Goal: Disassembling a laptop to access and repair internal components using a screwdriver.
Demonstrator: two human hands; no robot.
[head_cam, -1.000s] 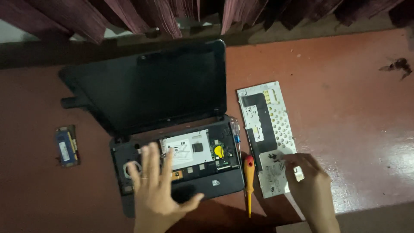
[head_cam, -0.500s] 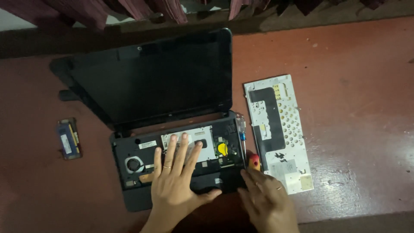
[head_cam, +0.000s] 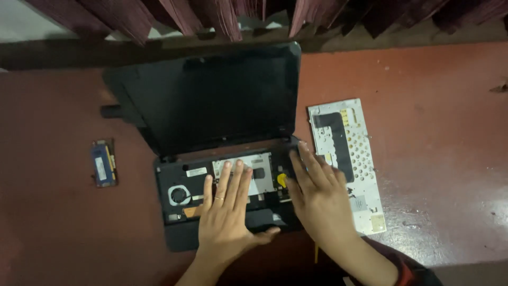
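A small black laptop (head_cam: 180, 243) lies open on a red surface, its keyboard taken out so the inner board, a round fan (head_cam: 179, 195) and a yellow part (head_cam: 281, 179) show. My left hand (head_cam: 226, 212) lies flat, fingers spread, on the middle of the exposed base. My right hand (head_cam: 317, 196) rests flat on the base's right edge, fingers pointing up toward the hinge. The removed keyboard (head_cam: 349, 159) lies face down just right of the laptop, partly under my right hand. Neither hand holds anything.
A blue memory module (head_cam: 102, 163) lies left of the laptop. A thin orange tool shaft (head_cam: 316, 253) shows under my right wrist. Dark red curtains (head_cam: 211, 13) hang along the far edge. A small dark scrap (head_cam: 501, 87) sits at the far right.
My right hand has moved left from the keyboard, past the screwdriver, onto the laptop's right edge. My left hand stays flat on the base. The view has shifted.
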